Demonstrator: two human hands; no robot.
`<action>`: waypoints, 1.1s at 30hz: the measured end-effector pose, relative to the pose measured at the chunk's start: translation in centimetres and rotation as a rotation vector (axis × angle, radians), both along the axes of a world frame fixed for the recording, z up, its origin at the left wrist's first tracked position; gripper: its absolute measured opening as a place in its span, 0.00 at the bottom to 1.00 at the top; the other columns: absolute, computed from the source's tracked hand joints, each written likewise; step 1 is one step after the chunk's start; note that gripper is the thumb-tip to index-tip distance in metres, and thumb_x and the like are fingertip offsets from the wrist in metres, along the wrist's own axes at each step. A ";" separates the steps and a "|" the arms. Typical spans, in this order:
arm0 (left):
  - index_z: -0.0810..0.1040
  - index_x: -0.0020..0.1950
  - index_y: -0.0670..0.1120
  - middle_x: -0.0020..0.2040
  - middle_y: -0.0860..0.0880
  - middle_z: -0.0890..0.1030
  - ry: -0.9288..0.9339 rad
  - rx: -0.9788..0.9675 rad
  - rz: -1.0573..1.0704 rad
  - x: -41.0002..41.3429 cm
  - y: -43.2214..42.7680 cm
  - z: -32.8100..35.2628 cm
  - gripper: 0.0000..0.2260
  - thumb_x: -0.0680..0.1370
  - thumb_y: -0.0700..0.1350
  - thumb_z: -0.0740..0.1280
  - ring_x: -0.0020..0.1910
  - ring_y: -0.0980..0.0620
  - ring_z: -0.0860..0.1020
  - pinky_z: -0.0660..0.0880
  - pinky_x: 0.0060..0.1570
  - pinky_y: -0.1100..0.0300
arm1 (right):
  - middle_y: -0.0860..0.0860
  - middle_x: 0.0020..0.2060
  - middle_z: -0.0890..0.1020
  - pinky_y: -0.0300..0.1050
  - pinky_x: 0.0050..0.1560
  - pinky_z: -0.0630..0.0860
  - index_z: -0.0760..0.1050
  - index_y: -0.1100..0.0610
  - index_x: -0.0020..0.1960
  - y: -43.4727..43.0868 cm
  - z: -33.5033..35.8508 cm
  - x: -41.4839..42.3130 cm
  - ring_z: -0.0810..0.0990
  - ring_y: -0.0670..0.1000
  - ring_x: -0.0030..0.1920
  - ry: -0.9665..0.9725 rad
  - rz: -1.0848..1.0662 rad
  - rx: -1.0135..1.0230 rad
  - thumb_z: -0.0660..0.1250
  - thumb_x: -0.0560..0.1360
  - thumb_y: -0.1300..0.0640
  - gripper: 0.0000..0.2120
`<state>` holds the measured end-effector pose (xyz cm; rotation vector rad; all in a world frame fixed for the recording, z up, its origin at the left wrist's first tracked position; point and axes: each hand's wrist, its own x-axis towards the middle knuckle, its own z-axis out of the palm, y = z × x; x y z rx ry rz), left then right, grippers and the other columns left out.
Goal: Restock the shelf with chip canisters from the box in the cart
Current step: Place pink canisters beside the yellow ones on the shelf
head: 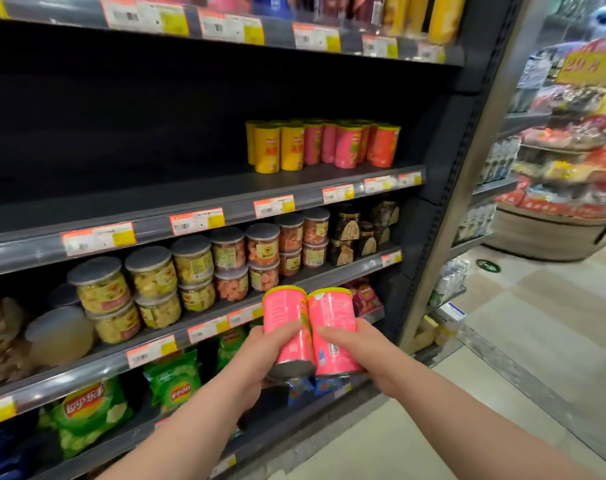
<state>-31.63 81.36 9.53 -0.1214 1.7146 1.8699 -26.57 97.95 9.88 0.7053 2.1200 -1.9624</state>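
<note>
Left hand (261,355), right hand (358,349) grip touching pink canisters (285,311).

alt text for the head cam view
The left hand grips a pink canister, the right hand a second pink canister beside it, before store shelves. The dark shelf above holds yellow and pink canisters at its right end.

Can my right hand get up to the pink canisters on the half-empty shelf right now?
Probably yes: the shelf front is open and nothing stands between the right hand and the pink canisters. But it grips its own canister, so it could only set that there.
</note>
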 end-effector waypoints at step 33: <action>0.70 0.63 0.47 0.52 0.45 0.82 0.391 0.174 0.126 -23.7 10.1 12.8 0.24 0.70 0.52 0.71 0.47 0.49 0.82 0.78 0.43 0.55 | 0.53 0.55 0.81 0.49 0.49 0.79 0.67 0.56 0.66 16.3 13.6 -29.5 0.82 0.52 0.51 0.425 -0.091 0.195 0.75 0.69 0.52 0.31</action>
